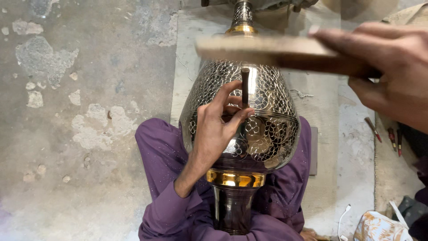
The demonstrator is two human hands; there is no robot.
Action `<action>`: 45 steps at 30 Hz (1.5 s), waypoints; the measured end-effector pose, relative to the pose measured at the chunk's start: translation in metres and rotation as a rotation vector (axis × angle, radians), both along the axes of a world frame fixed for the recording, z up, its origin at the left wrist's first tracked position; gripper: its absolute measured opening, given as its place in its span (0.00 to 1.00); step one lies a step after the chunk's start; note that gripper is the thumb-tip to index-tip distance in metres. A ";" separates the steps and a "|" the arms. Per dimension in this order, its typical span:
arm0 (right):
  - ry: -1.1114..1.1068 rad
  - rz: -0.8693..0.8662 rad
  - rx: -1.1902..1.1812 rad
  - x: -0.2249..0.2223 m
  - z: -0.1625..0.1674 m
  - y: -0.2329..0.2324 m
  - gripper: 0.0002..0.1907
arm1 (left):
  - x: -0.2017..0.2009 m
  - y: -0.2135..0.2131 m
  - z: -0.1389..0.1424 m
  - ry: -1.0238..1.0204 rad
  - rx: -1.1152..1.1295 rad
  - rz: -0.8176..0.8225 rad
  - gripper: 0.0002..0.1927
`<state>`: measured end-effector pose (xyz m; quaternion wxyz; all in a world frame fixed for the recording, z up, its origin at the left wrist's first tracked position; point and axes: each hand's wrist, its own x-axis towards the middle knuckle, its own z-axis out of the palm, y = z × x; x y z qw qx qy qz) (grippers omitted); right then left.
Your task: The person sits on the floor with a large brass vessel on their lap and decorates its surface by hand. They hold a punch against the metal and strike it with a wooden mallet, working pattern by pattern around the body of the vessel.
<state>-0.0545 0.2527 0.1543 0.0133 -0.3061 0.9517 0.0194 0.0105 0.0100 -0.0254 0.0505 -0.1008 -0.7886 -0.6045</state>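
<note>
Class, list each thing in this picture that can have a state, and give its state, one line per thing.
Vase: lying on its side across the person's lap, engraved.
Punch: upright, tip on the vase.
Left hand: gripping the punch.
Mallet: raised above the punch, blurred.
Right hand: gripping the mallet.
Spare tools: lying on the floor.

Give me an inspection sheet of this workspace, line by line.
Surface: pale mat on a patchy concrete floor.
Job's things: engraved metal vase lying across the lap; thin chisel set on it; flat wooden mallet raised above.
Clutter: red-handled tools at right; patterned cloth.
Hands: left hand pinches the chisel; right hand grips the mallet.
Cables: white cord.
Surroundings: nothing seen.
</note>
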 end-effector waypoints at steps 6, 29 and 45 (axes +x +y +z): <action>-0.104 -0.219 0.082 0.015 0.000 0.005 0.42 | -0.008 -0.002 -0.001 0.041 -0.031 -0.149 0.24; 0.188 -0.614 -0.889 0.164 -0.179 0.079 0.22 | -0.049 0.000 0.025 0.185 -0.313 -0.788 0.26; 0.068 -0.605 -0.599 0.163 -0.211 0.099 0.29 | -0.061 -0.015 0.026 0.166 -0.197 -0.617 0.28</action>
